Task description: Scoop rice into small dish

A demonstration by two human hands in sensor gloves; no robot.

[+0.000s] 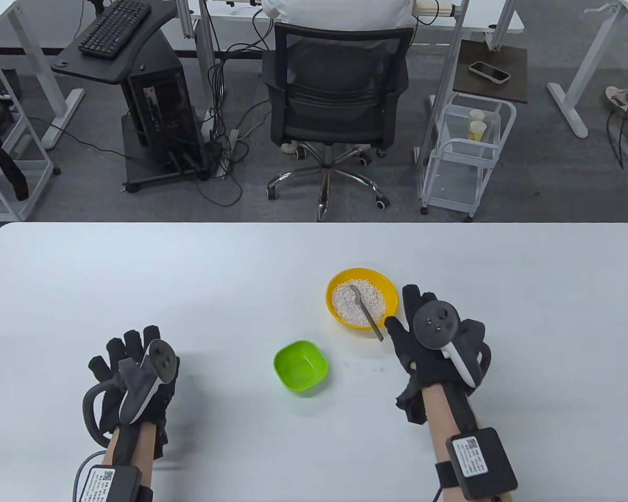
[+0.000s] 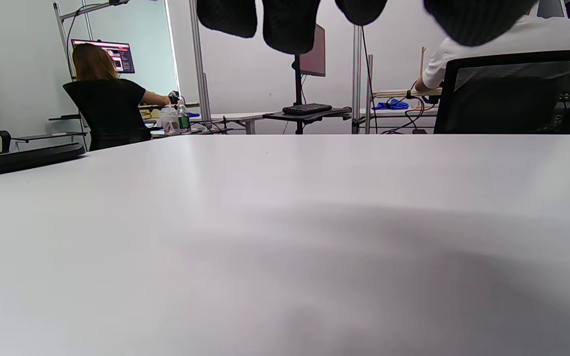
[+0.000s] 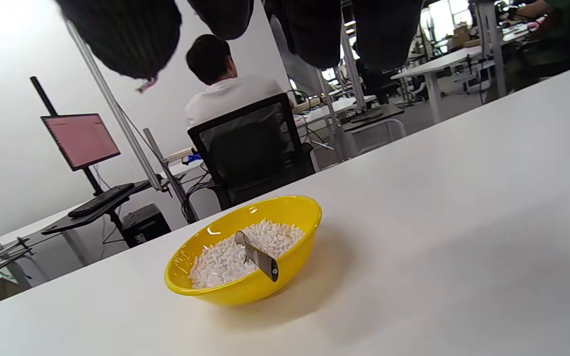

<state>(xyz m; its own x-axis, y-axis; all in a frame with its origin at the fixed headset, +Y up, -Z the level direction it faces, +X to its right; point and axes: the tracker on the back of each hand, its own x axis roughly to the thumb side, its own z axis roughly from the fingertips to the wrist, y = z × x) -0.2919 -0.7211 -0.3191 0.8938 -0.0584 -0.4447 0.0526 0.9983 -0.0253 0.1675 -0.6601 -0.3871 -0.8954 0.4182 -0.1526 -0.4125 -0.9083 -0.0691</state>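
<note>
Resting in the round yellow plastic bowl (image 1: 362,305) of white rice (image 1: 359,303), the metal spoon (image 1: 367,312) is poking its handle over the near rim, just beside the right hand (image 1: 435,342), whose fingers are lying extended and holding nothing. The left hand (image 1: 132,376) is sitting well apart at the table's left w/ fingers loosely spread, also holding nothing. Right wrist view is showing bowl & spoon from low down, while only the table view is showing the small green square plastic dish (image 1: 300,365), sitting between the hands on the white table (image 1: 188,282) w/ bare surface all round.

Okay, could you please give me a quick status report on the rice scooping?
Left hand, right hand empty, open. Spoon in rice, yellow bowl; green dish empty. Path clear.
</note>
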